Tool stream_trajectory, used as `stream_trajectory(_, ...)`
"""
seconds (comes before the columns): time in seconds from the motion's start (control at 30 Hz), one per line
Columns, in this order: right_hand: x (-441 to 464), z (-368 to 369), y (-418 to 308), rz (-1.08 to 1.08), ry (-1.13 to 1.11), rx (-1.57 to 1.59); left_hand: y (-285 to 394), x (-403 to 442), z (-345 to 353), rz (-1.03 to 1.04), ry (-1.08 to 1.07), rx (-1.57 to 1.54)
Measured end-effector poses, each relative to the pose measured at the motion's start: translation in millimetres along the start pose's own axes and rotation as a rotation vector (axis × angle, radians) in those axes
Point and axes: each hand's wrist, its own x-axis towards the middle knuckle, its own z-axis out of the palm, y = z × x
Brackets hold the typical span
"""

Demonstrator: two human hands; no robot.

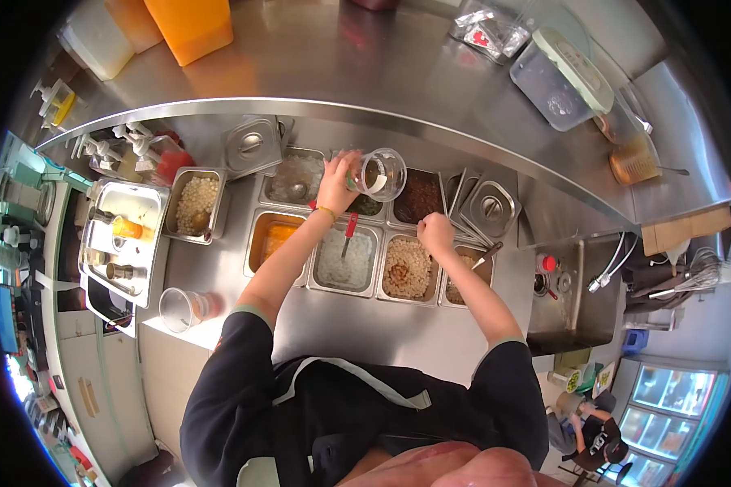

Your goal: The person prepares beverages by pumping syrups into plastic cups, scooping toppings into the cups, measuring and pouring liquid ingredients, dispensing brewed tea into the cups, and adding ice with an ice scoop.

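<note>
My left hand (pixel 338 183) is wrapped round a clear plastic cup (pixel 384 174), tilted with its open rim toward the right, above the back row of steel pans. Below it are a pan of white jelly pieces (pixel 345 264) with a red-handled spoon (pixel 350 231) and a pan of green pieces (pixel 367 206). My right hand (pixel 436 234) is closed between a pan of dark red filling (pixel 419 193) and a pan of pale beans (pixel 406 266); whatever its fingers hold is hidden. An orange-filled pan (pixel 274 237) lies left of the white jelly.
A second clear cup (pixel 183 309) lies at the counter's front left. Steel lids (pixel 489 209) rest right of the pans, beside a sink (pixel 581 300). A steel shelf (pixel 317 65) overhangs the back. Another person (pixel 597 438) is at the far lower right.
</note>
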Motion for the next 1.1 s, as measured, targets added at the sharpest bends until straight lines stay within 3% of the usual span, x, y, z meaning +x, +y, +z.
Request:
stream_trajectory(0.1,16,2,21,0.1,0.0,0.146,-2,4,3,0.025,-0.013,0.057)
stream_trajectory(0.33,34,-8,53,0.818,-0.423,0.867,10,14,-9,0.037,-0.04,0.12)
stream_trajectory(0.43,29,-13,56,0.872,-0.475,0.946,6,15,-13,0.032,-0.069,0.159)
stream_trajectory(0.53,27,-17,63,0.866,-0.469,1.088,4,15,-18,0.043,-0.092,0.219)
stream_trajectory(0.63,30,-25,67,0.813,-0.431,0.953,3,16,-20,0.041,-0.105,0.247)
stream_trajectory(0.73,21,-27,58,0.305,-0.085,0.506,1,16,-20,0.041,-0.096,0.263)
stream_trajectory(0.77,21,-25,50,0.012,0.103,0.039,1,17,-18,0.042,-0.088,0.267)
stream_trajectory(0.8,19,-17,40,-0.077,0.183,-0.014,1,17,-17,0.04,-0.084,0.27)
stream_trajectory(0.87,17,-4,15,-0.108,0.016,-0.218,2,16,-14,0.034,-0.079,0.275)
stream_trajectory(0.93,12,4,-3,-0.205,-0.041,-0.184,3,15,-15,0.045,-0.076,0.274)
stream_trajectory(1.1,28,2,19,0.007,-0.085,0.06,0,14,-17,0.07,-0.073,0.287)
